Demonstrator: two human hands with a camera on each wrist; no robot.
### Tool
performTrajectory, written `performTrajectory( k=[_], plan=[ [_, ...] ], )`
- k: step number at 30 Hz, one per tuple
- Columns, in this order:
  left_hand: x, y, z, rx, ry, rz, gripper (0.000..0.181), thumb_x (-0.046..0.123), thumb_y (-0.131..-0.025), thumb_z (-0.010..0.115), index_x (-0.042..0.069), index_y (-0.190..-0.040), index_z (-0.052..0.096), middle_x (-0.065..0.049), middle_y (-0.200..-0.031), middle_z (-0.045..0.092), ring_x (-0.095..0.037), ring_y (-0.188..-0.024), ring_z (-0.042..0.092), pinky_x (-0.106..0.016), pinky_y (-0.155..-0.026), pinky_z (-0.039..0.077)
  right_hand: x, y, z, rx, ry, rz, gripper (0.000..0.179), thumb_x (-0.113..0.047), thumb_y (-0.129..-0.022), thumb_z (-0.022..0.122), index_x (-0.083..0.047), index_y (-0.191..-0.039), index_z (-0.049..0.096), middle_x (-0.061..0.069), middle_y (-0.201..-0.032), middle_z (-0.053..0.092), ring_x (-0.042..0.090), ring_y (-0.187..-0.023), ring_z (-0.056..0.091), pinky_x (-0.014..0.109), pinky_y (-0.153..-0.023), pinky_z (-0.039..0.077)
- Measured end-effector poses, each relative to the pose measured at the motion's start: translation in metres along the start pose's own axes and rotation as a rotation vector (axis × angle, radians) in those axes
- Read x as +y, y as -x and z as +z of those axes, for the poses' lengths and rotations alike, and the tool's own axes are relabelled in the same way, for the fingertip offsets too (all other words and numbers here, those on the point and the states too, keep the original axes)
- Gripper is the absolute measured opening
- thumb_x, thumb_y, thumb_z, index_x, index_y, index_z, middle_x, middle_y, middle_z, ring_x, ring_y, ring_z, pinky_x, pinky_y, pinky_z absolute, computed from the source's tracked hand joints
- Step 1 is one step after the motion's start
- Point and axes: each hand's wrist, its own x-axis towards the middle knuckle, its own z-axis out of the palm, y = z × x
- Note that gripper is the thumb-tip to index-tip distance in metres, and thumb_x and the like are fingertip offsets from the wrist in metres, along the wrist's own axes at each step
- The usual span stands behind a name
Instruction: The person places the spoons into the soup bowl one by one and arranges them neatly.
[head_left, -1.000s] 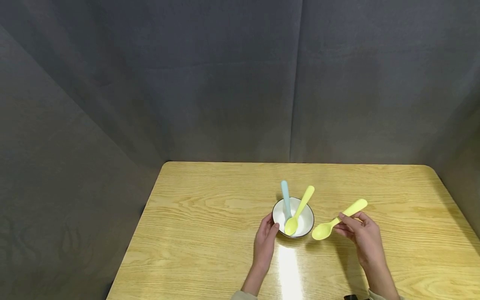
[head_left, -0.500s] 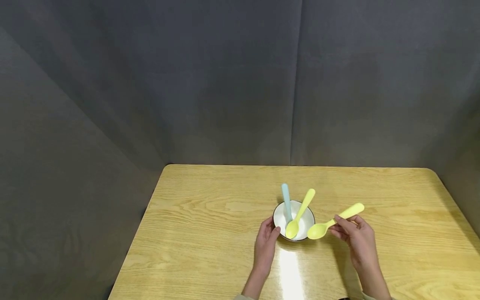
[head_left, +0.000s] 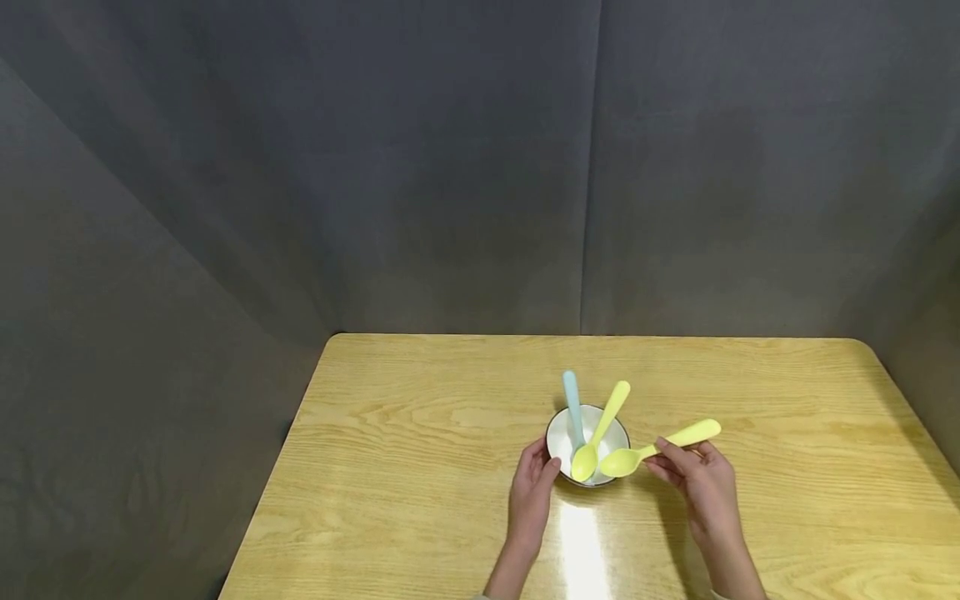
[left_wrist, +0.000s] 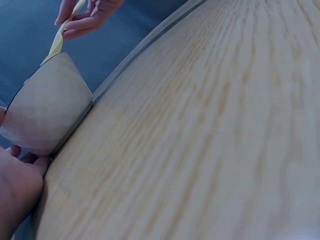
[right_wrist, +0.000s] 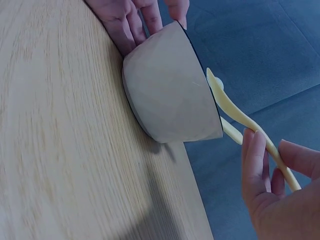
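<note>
A small white bowl [head_left: 562, 433] with a dark rim stands on the wooden table. My left hand [head_left: 531, 492] holds its left side, thumb at the rim and fingers along the outer wall. Inside lean a light blue spoon [head_left: 573, 408] and a yellow spoon [head_left: 609, 410], handles pointing away from me past the far rim. Between thumb and fingers, my right hand [head_left: 703, 487] pinches a second yellow spoon [head_left: 621, 462] by its handle. That spoon's head is over the bowl's right rim; the right wrist view shows it close to the rim of the bowl [right_wrist: 167, 90].
The wooden table [head_left: 405, 467] has rounded far corners and carries a bright light reflection in front of the bowl. Dark grey cloth [head_left: 450, 208] hangs behind the table and at both sides.
My right hand has moved left with its yellow spoon, bringing the spoon's head from beside the bowl to over its right rim. The left hand stays at the bowl.
</note>
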Motion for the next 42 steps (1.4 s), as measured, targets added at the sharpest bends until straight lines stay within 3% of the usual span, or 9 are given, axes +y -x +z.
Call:
performTrajectory(
  k=[20,42],
  plan=[
    [0.002,0.000,0.000,0.004,0.023,0.022,0.047,0.021,-0.102,0.064,-0.003,-0.142,0.054,-0.023,-0.150,0.051,-0.036,-0.143,0.045,-0.035,-0.116,0.040,0.008,0.000,0.006,-0.006,0.060,0.012,0.017,0.003,-0.099,0.066,0.004,-0.109,0.052,0.005,-0.081,0.075,0.015,-0.073,0.075,0.027,-0.076,0.063],
    [-0.001,-0.001,0.000,-0.001,0.029,-0.002,0.048,0.022,-0.102,0.065,-0.001,-0.143,0.054,-0.021,-0.151,0.051,-0.034,-0.143,0.045,-0.032,-0.116,0.040,0.008,-0.006,0.014,0.003,0.172,0.047,0.025,0.001,-0.098,0.068,0.005,-0.115,0.051,0.000,-0.082,0.074,0.013,-0.077,0.075,0.027,-0.080,0.062]
  ],
)
